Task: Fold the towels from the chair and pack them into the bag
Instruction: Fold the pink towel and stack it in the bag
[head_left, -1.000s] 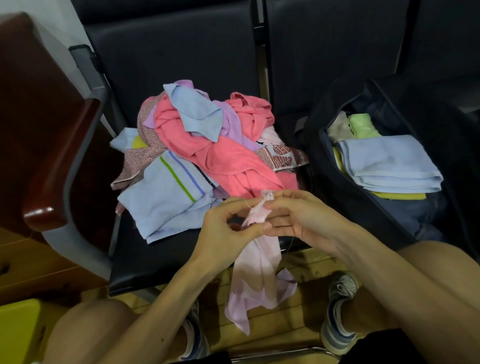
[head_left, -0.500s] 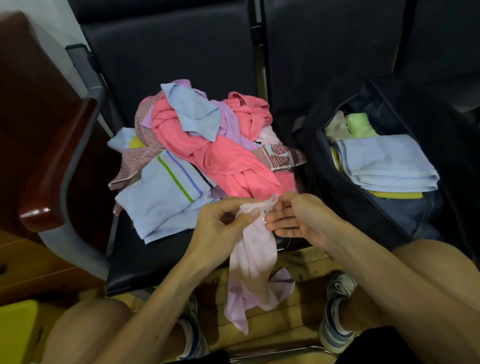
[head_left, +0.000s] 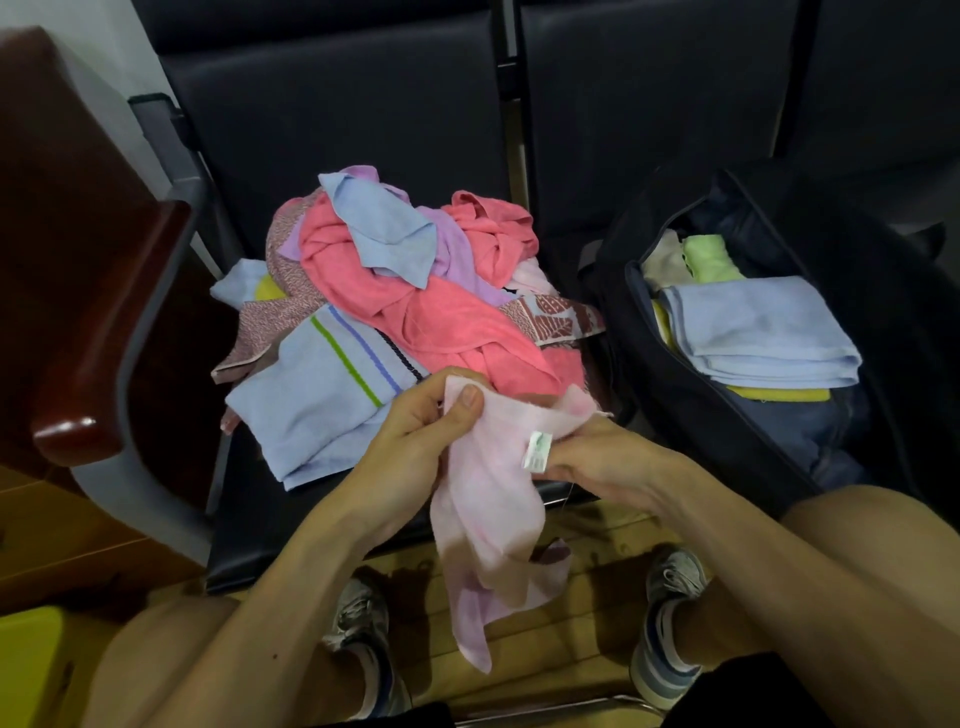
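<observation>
Dark chair seats (head_left: 249, 519) are filling the background, with the towel pile (head_left: 415, 291) lying at ten o'clock. Near the centre, the left hand (head_left: 410, 447) is pinching the pink towel (head_left: 488, 499) at its upper edge, and the right hand (head_left: 602, 462) is gripping it beside the white tag. At three o'clock the open bag (head_left: 649, 364) is holding a folded blue towel (head_left: 753, 327).

A pile of towels (head_left: 415, 291) is heaped on the chair (head_left: 249, 519) seat. The bag (head_left: 727, 415) is set on the next seat, right of the pile, and folded towels (head_left: 753, 327) are stacked in it. A loose towel (head_left: 488, 483) is held in front of the pile, between the left hand (head_left: 410, 447) and the right hand (head_left: 602, 457), and is hung over the floor (head_left: 587, 613) between two shoes (head_left: 358, 618). An armrest (head_left: 104, 338) is seen left of the pile.
</observation>
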